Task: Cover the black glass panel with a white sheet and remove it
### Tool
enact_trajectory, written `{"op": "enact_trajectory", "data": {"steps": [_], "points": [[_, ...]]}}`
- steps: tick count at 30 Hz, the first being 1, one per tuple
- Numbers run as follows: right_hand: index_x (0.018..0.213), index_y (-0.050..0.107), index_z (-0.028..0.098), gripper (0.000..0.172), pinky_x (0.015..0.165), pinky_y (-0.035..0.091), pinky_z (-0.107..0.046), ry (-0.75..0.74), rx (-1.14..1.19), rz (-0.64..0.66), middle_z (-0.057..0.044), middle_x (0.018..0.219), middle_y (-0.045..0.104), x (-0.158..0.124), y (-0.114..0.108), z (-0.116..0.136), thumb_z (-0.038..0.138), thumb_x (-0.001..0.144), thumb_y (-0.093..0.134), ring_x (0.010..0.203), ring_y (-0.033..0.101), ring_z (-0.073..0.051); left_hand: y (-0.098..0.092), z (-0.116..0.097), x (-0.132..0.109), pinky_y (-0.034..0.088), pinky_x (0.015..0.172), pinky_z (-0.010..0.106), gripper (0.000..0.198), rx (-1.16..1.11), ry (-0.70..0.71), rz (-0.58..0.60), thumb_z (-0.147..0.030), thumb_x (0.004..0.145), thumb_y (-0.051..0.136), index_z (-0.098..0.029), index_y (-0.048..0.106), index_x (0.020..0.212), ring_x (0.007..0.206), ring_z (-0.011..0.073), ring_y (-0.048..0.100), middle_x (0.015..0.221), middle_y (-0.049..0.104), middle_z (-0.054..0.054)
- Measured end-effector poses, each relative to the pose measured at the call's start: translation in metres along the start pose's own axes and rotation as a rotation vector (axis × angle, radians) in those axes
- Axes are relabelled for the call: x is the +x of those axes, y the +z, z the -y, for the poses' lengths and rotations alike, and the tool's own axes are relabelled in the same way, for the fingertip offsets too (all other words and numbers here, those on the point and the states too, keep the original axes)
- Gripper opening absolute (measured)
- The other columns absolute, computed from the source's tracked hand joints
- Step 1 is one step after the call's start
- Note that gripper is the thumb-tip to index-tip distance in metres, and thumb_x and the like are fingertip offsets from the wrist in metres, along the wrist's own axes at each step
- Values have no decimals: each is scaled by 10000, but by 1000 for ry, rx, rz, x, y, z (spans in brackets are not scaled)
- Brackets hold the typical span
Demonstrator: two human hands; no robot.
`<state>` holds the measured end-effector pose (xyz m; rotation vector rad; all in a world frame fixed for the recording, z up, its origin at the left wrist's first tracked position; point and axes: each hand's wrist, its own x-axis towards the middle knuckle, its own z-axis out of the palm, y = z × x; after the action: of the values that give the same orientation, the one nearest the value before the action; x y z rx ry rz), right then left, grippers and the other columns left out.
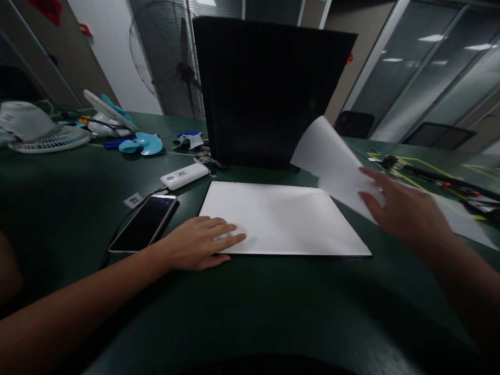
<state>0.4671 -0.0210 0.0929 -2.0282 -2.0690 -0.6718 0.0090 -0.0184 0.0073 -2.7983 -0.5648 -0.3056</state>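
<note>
A flat white panel with a thin dark edge [281,219] lies on the green table in front of me. My left hand [205,242] rests flat on its left front corner, fingers stretched out. Above the panel's right side, a white sheet of paper [339,166] is lifted and curls over at its top left. My right hand [394,203] grips that sheet by its right edge between thumb and fingers, a little blurred.
Left of the panel lie a smartphone [144,224] and a white power bank [185,176]. A black screen [273,94] stands behind. Fan parts [140,144] are at the far left. More white paper [464,219] and black rods [449,179] lie at right on the green table [250,307].
</note>
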Motion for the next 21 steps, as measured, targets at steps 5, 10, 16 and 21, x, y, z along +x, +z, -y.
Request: {"op": "enact_trajectory", "data": {"steps": [5, 10, 16, 21], "points": [[1650, 355, 313, 676, 520, 512, -282, -473, 105, 153, -129, 1368, 661, -45, 17, 71, 234, 983, 436, 718, 695, -183, -4, -3, 0, 470, 1143, 480, 581, 89, 55, -208, -379, 1021, 626, -235, 443, 1553, 1398, 298, 547, 1553, 538, 145], [1668, 316, 257, 860, 683, 601, -340, -775, 68, 171, -156, 1372, 661, -59, 25, 106, 119, 863, 582, 919, 730, -239, -5, -7, 1, 424, 1184, 510, 599, 80, 19, -169, -375, 1001, 655, -240, 463, 1552, 1445, 329, 500, 1595, 489, 153], [1644, 370, 215, 734, 784, 613, -393, -962, 31, 143, -166, 1297, 705, -50, 26, 113, 200, 942, 584, 1033, 723, -274, 2, -7, 4, 448, 1148, 559, 670, -11, -68, -7, -434, 986, 651, -213, 426, 1578, 1430, 371, 510, 1573, 511, 182], [1676, 304, 190, 858, 695, 605, -373, -913, -10, 160, -189, 1347, 677, -54, 30, 105, 136, 876, 609, 992, 729, -296, 3, -7, 4, 407, 1182, 565, 650, -2, -65, -29, -435, 1002, 625, -205, 428, 1577, 1452, 370, 485, 1599, 474, 193]]}}
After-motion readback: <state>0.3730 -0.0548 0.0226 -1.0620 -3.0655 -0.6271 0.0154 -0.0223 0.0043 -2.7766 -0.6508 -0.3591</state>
